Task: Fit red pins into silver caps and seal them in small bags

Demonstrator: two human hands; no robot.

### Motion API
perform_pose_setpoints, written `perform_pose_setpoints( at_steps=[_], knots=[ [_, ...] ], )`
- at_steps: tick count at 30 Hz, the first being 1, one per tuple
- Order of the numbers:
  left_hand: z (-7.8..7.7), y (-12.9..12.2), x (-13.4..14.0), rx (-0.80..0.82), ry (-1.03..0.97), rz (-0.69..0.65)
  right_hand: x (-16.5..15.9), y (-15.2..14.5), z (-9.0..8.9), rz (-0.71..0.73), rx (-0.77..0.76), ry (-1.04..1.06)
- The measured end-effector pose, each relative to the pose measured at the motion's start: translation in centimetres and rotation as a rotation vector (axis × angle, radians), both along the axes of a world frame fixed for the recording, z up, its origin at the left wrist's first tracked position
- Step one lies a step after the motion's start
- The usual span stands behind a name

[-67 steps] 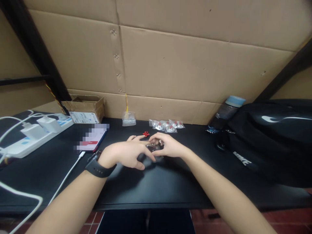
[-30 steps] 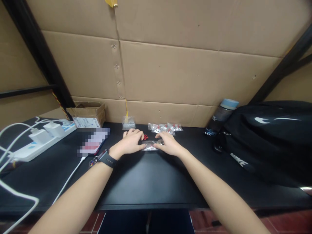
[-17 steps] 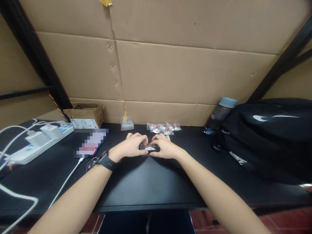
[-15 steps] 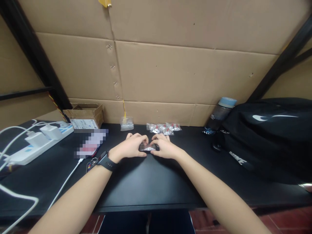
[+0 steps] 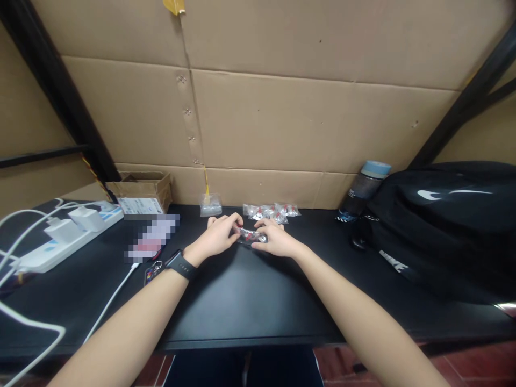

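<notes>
Between my two hands, just above or on the black table, is a small clear plastic packet (image 5: 249, 235) with red and silvery contents too small to name. My left hand (image 5: 220, 235), with a dark watch at its wrist, pinches the packet's left end. The right end is gripped by the thumb and fingers of my right hand (image 5: 275, 238). Behind them, several similar clear packets (image 5: 271, 210) with red and silvery bits lie against the cardboard wall. Left of those stands a clear plastic bag or small box (image 5: 210, 204).
A white power strip (image 5: 68, 239) with plugs and cables is at the left, near an open cardboard box (image 5: 139, 194). A blurred-out phone-like item (image 5: 155, 239) and a keychain (image 5: 153, 271) lie by my left wrist. At the right are a bottle (image 5: 363, 191) and a black backpack (image 5: 443, 236).
The packet has turned between my hands, so its red and silvery contents now show where a dark shiny surface showed before. Both hands have shifted slightly.
</notes>
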State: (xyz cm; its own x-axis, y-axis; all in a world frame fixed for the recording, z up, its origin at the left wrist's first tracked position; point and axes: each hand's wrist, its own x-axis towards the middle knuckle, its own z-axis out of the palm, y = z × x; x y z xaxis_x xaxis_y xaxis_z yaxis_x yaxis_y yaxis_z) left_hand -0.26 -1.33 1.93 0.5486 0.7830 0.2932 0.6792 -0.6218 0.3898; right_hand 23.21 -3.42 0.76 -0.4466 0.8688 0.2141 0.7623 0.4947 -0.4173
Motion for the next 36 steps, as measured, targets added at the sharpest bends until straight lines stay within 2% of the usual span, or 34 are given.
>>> perform_pose_setpoints(
  at_steps=[6,9,13,16,19,23,30,36],
  knots=[
    [-0.6,1.5,-0.5,-0.186,-0.306,0.008,-0.4,1.0,-0.4,-0.129,-0.008,0.268],
    [-0.9,2.2,-0.9,-0.189,-0.405,0.046,0.6,1.8,0.2,-0.257,0.047,0.351],
    [-0.8,2.5,-1.2,-0.045,-0.245,0.172,3.6,2.9,0.9,-0.571,0.149,0.297],
    [-1.0,2.6,-1.3,0.032,-0.114,0.247,5.3,3.7,0.7,-0.707,0.1,0.248],
    [-1.4,2.9,-1.2,0.055,-0.069,0.305,5.4,4.5,-0.2,-0.715,0.015,0.226],
    [-1.9,3.1,-1.2,0.071,-0.051,0.317,4.3,5.5,-1.3,-0.744,0.002,0.181],
    [-2.1,3.1,-1.2,0.092,0.0,0.23,4.1,5.4,-2.2,-0.817,0.125,0.058],
    [-2.6,2.9,-0.7,0.117,0.012,0.144,3.8,4.4,-1.5,-0.715,0.23,0.001]
  ],
)
